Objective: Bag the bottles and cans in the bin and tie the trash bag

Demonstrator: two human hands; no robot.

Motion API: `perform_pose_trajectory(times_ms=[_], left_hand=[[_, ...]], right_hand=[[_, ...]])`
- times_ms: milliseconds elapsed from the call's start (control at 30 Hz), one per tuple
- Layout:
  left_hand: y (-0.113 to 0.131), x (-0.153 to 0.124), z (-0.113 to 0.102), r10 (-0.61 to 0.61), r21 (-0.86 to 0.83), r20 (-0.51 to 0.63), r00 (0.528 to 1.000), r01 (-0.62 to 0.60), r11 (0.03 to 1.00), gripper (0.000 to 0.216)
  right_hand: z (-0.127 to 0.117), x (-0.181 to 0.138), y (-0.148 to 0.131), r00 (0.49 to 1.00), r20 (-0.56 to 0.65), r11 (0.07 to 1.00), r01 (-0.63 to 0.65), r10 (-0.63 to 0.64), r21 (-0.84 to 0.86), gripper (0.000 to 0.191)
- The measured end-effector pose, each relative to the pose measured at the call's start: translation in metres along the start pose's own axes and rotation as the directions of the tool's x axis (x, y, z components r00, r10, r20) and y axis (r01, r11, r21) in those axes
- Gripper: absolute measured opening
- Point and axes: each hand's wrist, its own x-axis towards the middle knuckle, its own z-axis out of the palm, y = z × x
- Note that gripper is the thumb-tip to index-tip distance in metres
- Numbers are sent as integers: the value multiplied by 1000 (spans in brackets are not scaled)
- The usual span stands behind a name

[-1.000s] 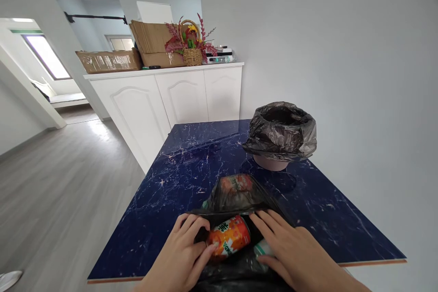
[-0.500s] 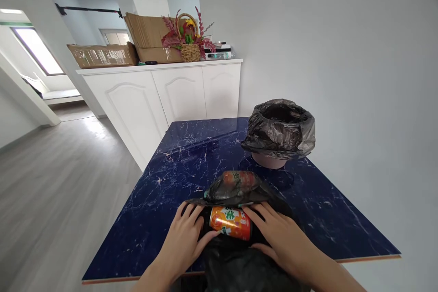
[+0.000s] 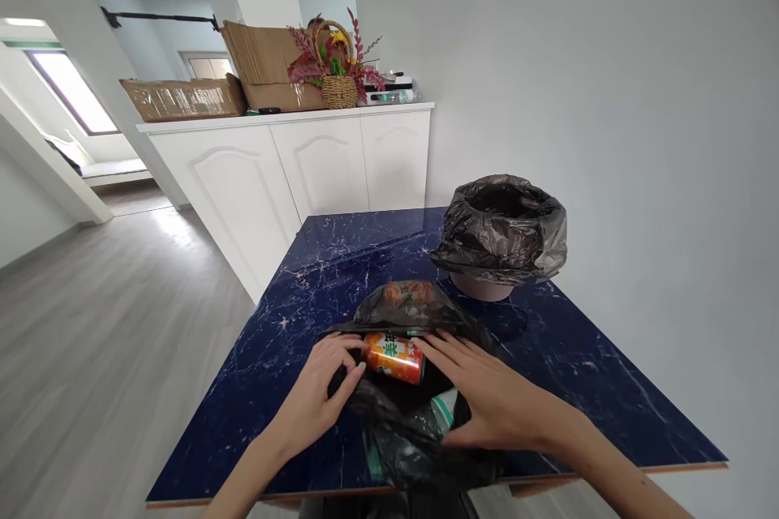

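A black plastic bag (image 3: 419,438) lies crumpled on the dark blue marble table (image 3: 316,276), with an orange drink can (image 3: 394,357) on its side in the bag's mouth. Another orange can (image 3: 409,293) shows through the bag's thin far end. A white and green object (image 3: 445,410) pokes out under my right palm. My left hand (image 3: 317,399) cups the bag's left edge, fingers curled, with the fingertips against the can's end. My right hand (image 3: 487,404) lies flat over the bag, fingers spread, touching the can from the right.
A small bin lined with a black bag (image 3: 502,229) stands on the table's far right by the wall. Beyond the table is a white cabinet (image 3: 286,170) carrying cardboard boxes (image 3: 182,97) and a flower basket (image 3: 336,65). Grey wooden floor (image 3: 103,340) lies to the left.
Both hands and the bag with the orange can have slid away from me toward the table's middle. More of the crumpled bag now lies on the table in front of my wrists.
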Motion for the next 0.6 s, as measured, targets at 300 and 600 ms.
perform_pose_trajectory(times_ms=[300,600], left_hand=[[31,-44,0,169,-27,40,985,-168,985,22],[23,-66,4,-47,115,82,996,37,993,17]], right_hand=[[31,-17,-5,991,-136,975,-45,15,-218,97],[31,-22,0,965,-253,994,-90,70,-69,60]])
